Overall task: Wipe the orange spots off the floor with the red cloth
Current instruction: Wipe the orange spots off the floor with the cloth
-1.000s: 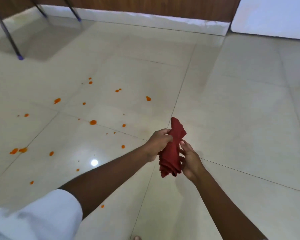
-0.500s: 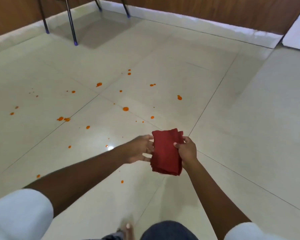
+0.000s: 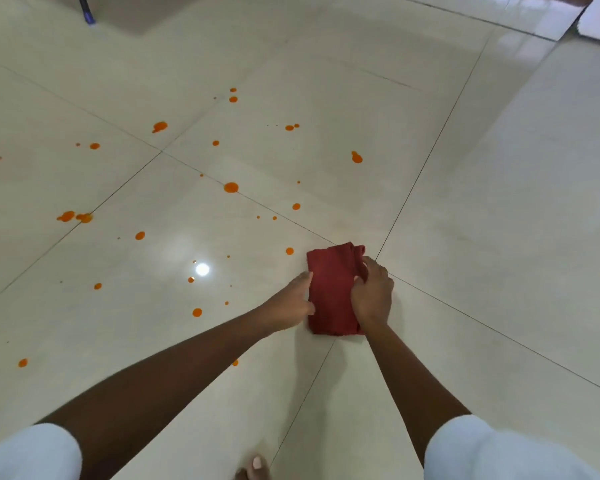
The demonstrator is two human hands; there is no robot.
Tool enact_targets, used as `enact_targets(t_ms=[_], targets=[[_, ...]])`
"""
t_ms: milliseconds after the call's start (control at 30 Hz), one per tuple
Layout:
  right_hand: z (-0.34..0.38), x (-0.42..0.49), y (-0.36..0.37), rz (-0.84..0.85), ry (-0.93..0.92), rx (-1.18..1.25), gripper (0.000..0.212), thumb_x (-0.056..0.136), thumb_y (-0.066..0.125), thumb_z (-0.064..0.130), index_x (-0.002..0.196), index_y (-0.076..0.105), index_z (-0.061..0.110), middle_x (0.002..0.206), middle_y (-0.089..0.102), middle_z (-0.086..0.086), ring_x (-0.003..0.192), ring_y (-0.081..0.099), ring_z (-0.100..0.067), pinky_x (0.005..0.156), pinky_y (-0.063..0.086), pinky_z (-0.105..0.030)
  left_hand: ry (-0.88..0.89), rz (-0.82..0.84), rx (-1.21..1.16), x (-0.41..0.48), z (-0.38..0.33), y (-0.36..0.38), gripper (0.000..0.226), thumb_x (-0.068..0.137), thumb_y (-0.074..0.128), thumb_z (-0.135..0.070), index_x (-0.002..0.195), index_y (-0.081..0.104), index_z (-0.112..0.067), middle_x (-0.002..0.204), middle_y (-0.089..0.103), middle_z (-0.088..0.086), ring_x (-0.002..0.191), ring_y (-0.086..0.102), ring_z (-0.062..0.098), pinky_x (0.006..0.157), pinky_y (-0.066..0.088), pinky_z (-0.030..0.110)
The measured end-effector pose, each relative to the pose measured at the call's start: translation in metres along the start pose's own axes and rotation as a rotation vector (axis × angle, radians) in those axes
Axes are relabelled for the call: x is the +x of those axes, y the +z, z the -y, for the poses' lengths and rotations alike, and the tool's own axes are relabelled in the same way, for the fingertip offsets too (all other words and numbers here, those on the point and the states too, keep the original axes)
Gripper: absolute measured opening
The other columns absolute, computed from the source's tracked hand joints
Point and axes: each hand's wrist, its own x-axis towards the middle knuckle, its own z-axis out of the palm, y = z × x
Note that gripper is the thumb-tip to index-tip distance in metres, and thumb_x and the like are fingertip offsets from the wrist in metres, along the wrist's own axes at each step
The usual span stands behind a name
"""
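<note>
Head view shows my right hand pinching the folded red cloth at lower centre, my left hand with fingers together against its edge; I'd press it flat and sweep left over the nearest orange spots.

Short white sleeves on both arms; bare forearms, hands, toes.

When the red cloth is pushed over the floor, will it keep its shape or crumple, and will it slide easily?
Probably floppy: the red cloth is fabric folded into a pad, and its top corner bunches beside the right hand, so it may crumple unless pressed flat. It should slide easily, since the floor looks glossy and reflects a light.
</note>
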Motion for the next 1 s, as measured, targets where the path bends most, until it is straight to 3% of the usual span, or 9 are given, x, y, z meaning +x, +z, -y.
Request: enact_targets(t_ms=[100, 233, 300, 433, 600, 700, 767, 900, 1000], targets=[[-0.002, -0.011, 0.018, 0.066, -0.197, -0.413, 0.060, 0.091, 0.047, 0.032, 0.145, 0.024, 0.019, 0.155, 0.017, -0.011, 0.142, 0.013, -0.031, 0.113, 0.016, -0.045, 0.077, -0.122, 0.638, -0.003, 0.021, -0.021, 0.066, 0.095, 0.043, -0.026, 0.149, 0.007, -0.012, 0.160, -0.001, 0.005, 0.146, 0.006, 0.023, 0.118, 0.015, 0.039], [-0.013, -0.020, 0.044, 0.243, -0.356, -0.623, 0.067, 0.087, 0.007, 0.057, 0.148, 0.009, 0.029, 0.158, 0.000, -0.010, 0.145, -0.006, -0.031, 0.115, -0.001, -0.048, 0.075, -0.196, 1.040, -0.018, 0.053, -0.042, 0.067, 0.097, 0.033, -0.040, 0.149, 0.002, -0.012, 0.159, -0.008, 0.007, 0.146, -0.010, 0.021, 0.119, -0.002, 0.040], [-0.014, -0.014, 0.051, 0.248, -0.382, -0.655, 0.070, 0.082, -0.001, 0.055, 0.147, 0.006, 0.031, 0.158, 0.000, -0.009, 0.145, -0.006, -0.031, 0.115, -0.002, -0.049, 0.074, -0.204, 1.114, -0.023, 0.068, -0.046, 0.068, 0.097, 0.030, -0.044, 0.149, -0.001, -0.012, 0.159, -0.011, 0.007, 0.145, -0.014, 0.021, 0.117, -0.007, 0.040], [-0.012, 0.024, 0.049, 0.202, -0.401, -0.696, 0.057, 0.091, 0.018, 0.043, 0.147, 0.012, 0.031, 0.159, 0.005, -0.007, 0.145, -0.003, -0.030, 0.116, 0.001, -0.049, 0.121, -0.219, 1.213, -0.019, 0.088, -0.046, 0.073, 0.095, 0.032, -0.049, 0.149, 0.001, -0.012, 0.159, -0.007, 0.009, 0.145, -0.012, 0.025, 0.117, -0.008, 0.042], [-0.024, 0.018, 0.042, 0.089, -0.183, -0.550, 0.054, 0.094, 0.029, 0.036, 0.146, 0.021, 0.027, 0.158, 0.011, -0.007, 0.145, 0.001, -0.031, 0.115, 0.003, -0.051, 0.147, -0.216, 1.226, -0.010, 0.097, -0.039, 0.091, 0.066, 0.061, -0.070, 0.135, 0.047, -0.012, 0.142, 0.047, 0.012, 0.136, 0.037, 0.028, 0.115, 0.017, 0.048], [-0.005, -0.014, 0.066, 0.162, -0.337, -0.545, 0.062, 0.086, 0.022, 0.049, 0.144, 0.027, 0.030, 0.156, 0.019, -0.009, 0.144, 0.009, -0.033, 0.114, 0.007, -0.052, 0.109, -0.156, 1.223, -0.005, 0.100, -0.033, 0.092, 0.072, 0.052, -0.071, 0.142, 0.035, -0.014, 0.151, 0.031, 0.009, 0.143, 0.017, 0.026, 0.113, -0.008, 0.046], [0.014, -0.005, 0.082, 0.274, -0.491, -0.574, 0.064, 0.084, 0.016, 0.052, 0.145, 0.020, 0.034, 0.158, 0.013, -0.007, 0.145, 0.003, -0.031, 0.114, 0.002, -0.050, 0.135, -0.208, 1.244, -0.002, 0.105, -0.029, 0.093, 0.074, 0.048, -0.072, 0.144, 0.030, -0.014, 0.154, 0.025, 0.009, 0.144, 0.011, 0.026, 0.107, -0.020, 0.043], [0.030, 0.063, 0.075, 0.273, -0.458, -0.666, 0.057, 0.091, 0.030, 0.045, 0.145, 0.015, 0.037, 0.159, 0.004, -0.002, 0.145, -0.003, -0.025, 0.115, -0.002, -0.050, 0.110, -0.153, 1.183, -0.002, 0.099, -0.032, 0.098, 0.057, 0.060, -0.076, 0.131, 0.052, -0.012, 0.141, 0.048, 0.011, 0.136, 0.037, 0.028, 0.110, -0.008, 0.044], [0.017, 0.070, 0.057, 0.171, -0.293, -0.616, 0.055, 0.094, 0.031, 0.042, 0.146, 0.015, 0.036, 0.159, 0.005, -0.002, 0.145, -0.003, -0.026, 0.116, -0.001, -0.049, 0.188, -0.219, 1.225, 0.000, 0.104, -0.033, 0.092, 0.079, 0.041, -0.070, 0.148, 0.018, -0.015, 0.155, 0.003, 0.003, 0.141, -0.011, 0.023, 0.103, -0.030, 0.040]])
